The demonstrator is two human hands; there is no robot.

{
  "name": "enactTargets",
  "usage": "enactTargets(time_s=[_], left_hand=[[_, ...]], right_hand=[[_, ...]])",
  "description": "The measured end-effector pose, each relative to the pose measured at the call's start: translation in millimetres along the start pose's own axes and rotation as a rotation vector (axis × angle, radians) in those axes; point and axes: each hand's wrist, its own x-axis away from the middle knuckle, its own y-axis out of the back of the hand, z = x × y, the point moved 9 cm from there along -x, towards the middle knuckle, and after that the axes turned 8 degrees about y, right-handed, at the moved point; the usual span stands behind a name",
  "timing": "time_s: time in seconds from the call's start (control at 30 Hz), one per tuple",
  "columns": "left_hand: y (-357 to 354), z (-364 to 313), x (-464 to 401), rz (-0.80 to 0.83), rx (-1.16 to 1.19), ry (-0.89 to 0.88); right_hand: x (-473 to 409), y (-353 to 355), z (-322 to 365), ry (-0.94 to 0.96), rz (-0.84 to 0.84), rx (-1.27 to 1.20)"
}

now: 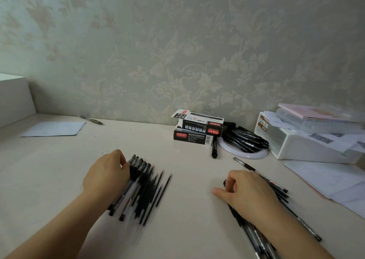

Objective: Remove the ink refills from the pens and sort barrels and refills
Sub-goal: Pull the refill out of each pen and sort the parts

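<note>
My left hand [106, 176] rests fingers-curled on black-capped clear barrels [131, 181], slim dark refills [156, 193] fanned at three o'clock. My right hand [248, 193] covers black pens [276, 189]; its grip I cannot tell.

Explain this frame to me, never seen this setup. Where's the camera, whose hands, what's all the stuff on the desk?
There is no machine here: a person works with bare hands, and the single picture comes from a wide-angle camera worn on their head, looking forward and down.

The left hand rests on a row of pen barrels, fingers curled over their far ends. Thin dark refills lie beside the barrels, towards the middle.

The right hand lies on a bunch of pens with its fingers curled; whether it grips one is hard to tell.

Further back on the desk: two stacked pen boxes, a heap of black pens on a white ring, a white plastic bin with papers, a sheet of paper and one lone pen near the wall.
</note>
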Motion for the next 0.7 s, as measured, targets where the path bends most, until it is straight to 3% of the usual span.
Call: enactTargets(time_s=[0.4, 0.7], left_hand=[[9, -19, 11, -0.067, -0.001, -0.050], [13, -84, 63, -0.119, 0.155, -0.438]], right_hand=[[3, -5, 3, -0.019, 0.136, 0.006], [6, 4, 5, -0.013, 0.117, 0.054]])
